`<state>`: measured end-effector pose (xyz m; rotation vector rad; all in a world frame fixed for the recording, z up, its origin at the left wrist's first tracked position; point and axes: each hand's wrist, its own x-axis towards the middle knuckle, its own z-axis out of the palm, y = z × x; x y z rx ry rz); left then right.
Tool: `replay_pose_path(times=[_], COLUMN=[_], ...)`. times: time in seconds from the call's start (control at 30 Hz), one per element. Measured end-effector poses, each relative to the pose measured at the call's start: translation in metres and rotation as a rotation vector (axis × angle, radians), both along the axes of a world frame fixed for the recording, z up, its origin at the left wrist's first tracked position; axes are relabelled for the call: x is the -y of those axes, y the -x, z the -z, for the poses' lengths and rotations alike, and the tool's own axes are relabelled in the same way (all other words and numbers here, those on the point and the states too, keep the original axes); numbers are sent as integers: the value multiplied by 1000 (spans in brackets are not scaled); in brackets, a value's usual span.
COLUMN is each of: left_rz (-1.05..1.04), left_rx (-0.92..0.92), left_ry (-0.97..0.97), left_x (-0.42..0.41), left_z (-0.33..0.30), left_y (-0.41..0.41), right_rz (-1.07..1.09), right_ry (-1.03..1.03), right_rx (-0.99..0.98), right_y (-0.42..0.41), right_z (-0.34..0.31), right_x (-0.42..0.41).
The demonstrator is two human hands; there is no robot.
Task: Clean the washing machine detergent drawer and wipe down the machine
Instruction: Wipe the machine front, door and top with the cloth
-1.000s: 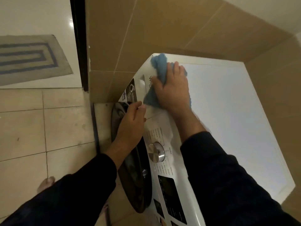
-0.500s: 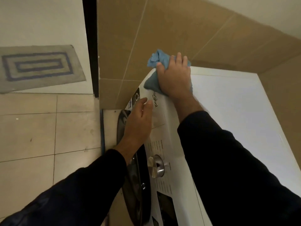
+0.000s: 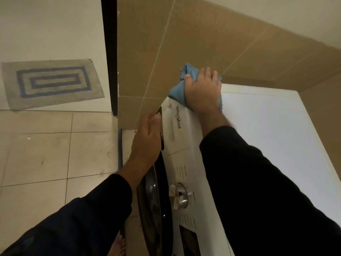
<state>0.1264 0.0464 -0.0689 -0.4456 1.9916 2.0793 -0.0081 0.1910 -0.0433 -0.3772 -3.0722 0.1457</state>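
Observation:
A white front-loading washing machine (image 3: 273, 130) fills the right half of the view, its flat top bright. The closed detergent drawer (image 3: 175, 130) carries the brand name on its front. My right hand (image 3: 203, 91) presses a blue cloth (image 3: 178, 91) flat on the machine's top left corner, by the tiled wall. My left hand (image 3: 147, 139) rests with fairly straight fingers against the front panel just left of the drawer, above the dark round door (image 3: 150, 204). A silver dial (image 3: 178, 198) sits lower on the control panel.
Brown wall tiles (image 3: 184, 43) close in behind and to the right of the machine. A dark door frame (image 3: 109, 56) stands to the left. A grey and blue mat (image 3: 53, 83) lies beyond it. Beige floor tiles (image 3: 46, 154) spread to the left; my bare foot (image 3: 118, 246) shows below.
My right hand has slid the cloth from the drawer front up to the machine's top left corner. My left hand moved up along the front panel. The view shifted downward.

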Motion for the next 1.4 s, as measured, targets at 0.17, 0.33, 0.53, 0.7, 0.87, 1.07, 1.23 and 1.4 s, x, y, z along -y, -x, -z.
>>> replay_pose_path(times=[0.17, 0.33, 0.53, 0.7, 0.87, 1.07, 1.23, 1.4], left_rz=[-44, 14, 20, 45, 86, 110, 109, 133], left_rx=[48, 56, 87, 64, 69, 103, 129, 138], left_ry=[-36, -54, -95, -101, -78, -34, -33, -71], left_x=[-3, -10, -10, -16, -16, -13, -19, -7], left_z=[5, 0, -5, -5, -1, -2, -5, -7], left_y=[-19, -44, -66, -80, -87, -102, -112, -117], right_rz=[-271, -227, 40, -59, -138, 157, 48, -29], right_ry=[-61, 48, 86, -27, 45, 77, 14, 65], right_rx=[-47, 56, 37, 35, 126, 26, 39, 108], right_y=[-67, -166, -166, -182, -242, -219, -239, -306], right_z=[6, 5, 2, 4, 5, 3, 5, 3], right_x=[10, -3, -4, 16, -15, -13, 10, -14])
